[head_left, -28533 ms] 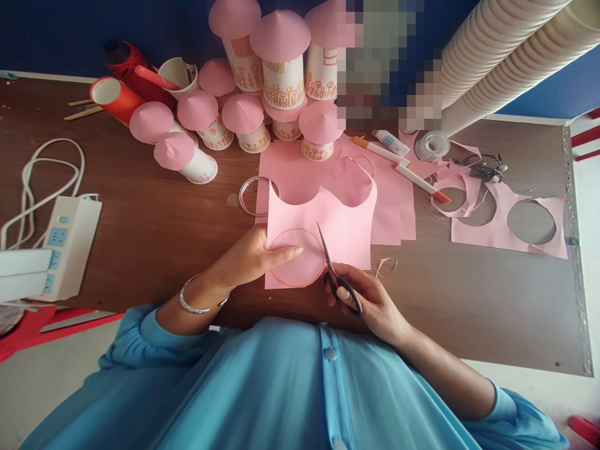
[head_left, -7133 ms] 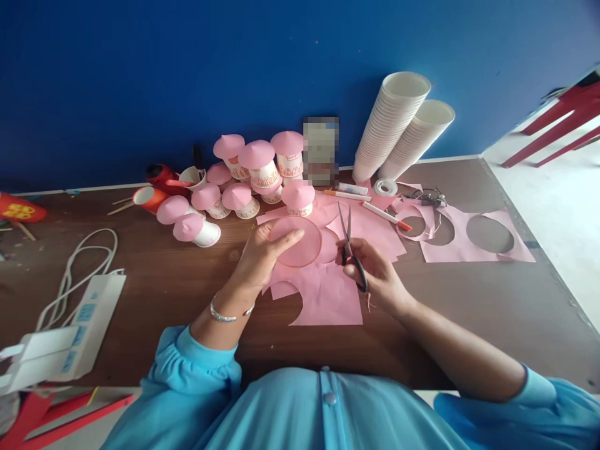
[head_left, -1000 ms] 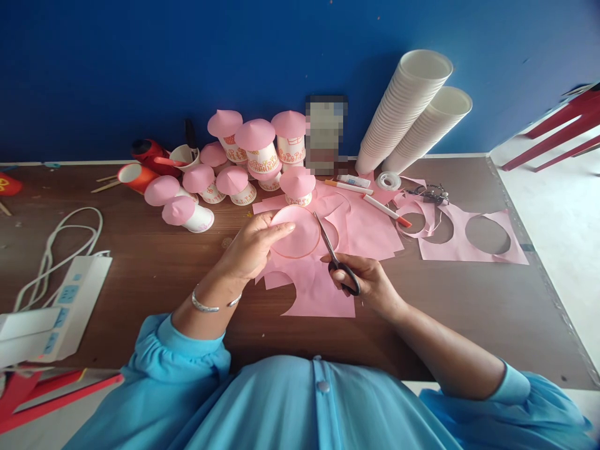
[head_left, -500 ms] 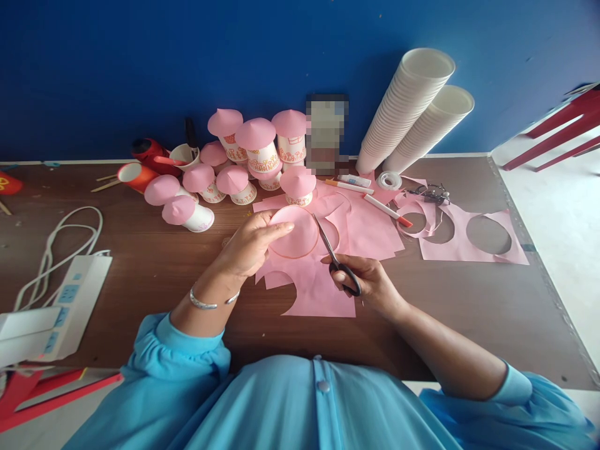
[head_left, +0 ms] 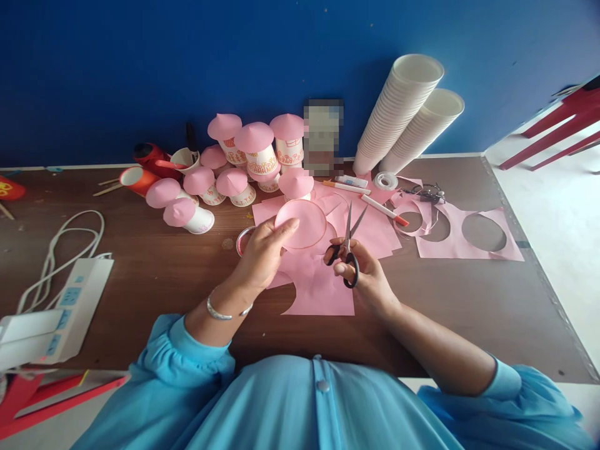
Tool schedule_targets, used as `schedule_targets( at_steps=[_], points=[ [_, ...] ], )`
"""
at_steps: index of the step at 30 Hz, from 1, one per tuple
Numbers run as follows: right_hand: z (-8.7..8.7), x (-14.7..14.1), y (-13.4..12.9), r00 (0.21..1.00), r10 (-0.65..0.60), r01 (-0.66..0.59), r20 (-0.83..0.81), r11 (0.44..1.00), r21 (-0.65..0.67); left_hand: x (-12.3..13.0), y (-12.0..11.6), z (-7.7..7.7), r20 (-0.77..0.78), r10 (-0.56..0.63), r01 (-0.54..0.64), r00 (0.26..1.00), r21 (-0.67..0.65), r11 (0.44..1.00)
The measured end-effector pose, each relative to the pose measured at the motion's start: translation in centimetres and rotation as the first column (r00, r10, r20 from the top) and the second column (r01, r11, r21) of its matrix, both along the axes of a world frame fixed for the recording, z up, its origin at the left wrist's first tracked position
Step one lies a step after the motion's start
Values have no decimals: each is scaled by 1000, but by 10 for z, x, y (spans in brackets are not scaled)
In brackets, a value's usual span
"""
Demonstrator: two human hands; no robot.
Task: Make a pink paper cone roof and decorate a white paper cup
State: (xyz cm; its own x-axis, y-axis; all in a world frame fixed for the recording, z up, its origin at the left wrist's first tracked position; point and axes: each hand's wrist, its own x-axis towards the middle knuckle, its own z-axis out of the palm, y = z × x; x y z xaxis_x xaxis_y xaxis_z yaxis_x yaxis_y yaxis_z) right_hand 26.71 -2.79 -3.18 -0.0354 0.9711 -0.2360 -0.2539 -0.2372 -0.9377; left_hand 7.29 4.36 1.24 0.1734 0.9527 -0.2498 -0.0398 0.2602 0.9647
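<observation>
A round pink paper disc with a darker outline near its rim is pinched by its left side between the thumb and fingers of my left hand. To the right of the disc, my right hand grips black-handled scissors. Their blades point away from me, spread apart, and do not touch the disc. Beneath both hands lie pink paper sheets with curved cut-outs. Partly hidden behind my left hand is a small round object with a pale rim.
Paper cups with pink cone roofs stand at the back, beside a blurred upright panel. Two tall stacks of white cups lean against the blue wall. Markers, tape and cut paper lie right; a power strip lies left.
My left hand has moved right with the disc, uncovering the small round object. The scissors have turned more upright, drawn away from the disc's edge, and their blades have spread.
</observation>
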Motion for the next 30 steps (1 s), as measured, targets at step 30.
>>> schedule_targets(
  at_steps=[30],
  points=[
    [14,25,16,993,8,-23,117,991,131,-2,8,11,-450,-487,567,749,55,822]
  ],
)
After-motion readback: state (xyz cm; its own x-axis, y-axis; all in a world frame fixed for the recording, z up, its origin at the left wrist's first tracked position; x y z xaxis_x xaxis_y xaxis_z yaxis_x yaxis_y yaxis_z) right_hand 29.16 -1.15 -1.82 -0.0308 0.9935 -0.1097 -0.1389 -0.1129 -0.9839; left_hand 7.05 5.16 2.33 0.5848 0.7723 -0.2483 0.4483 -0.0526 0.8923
